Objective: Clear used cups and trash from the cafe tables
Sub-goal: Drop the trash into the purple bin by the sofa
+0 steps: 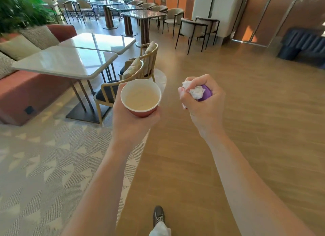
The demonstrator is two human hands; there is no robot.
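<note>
Holding a red paper cup [140,97] upright in the left hand [131,125], fingers and thumb curling around its lower wall; the rim is facing up and the pale inside is showing, with no clear contents. The right hand [206,107] is clenching around a crumpled white napkin [194,91] and a purple rounded object [207,94]; what the purple object is cannot be told. The napkin is bulging out between thumb and fingers, touching the purple piece.

Both hands are hovering in front of the body, apart from each other, over the wooden floor [255,126]. Neither hand is touching any furniture.

Two white tables [58,62] are standing to the left, edge to edge, with a red bench sofa [29,91] behind them and two gold-framed chairs [112,95] just beside them. A patterned carpet [44,165] is lying under that group. One shoe [158,215] is showing on the floor below the arms.
</note>
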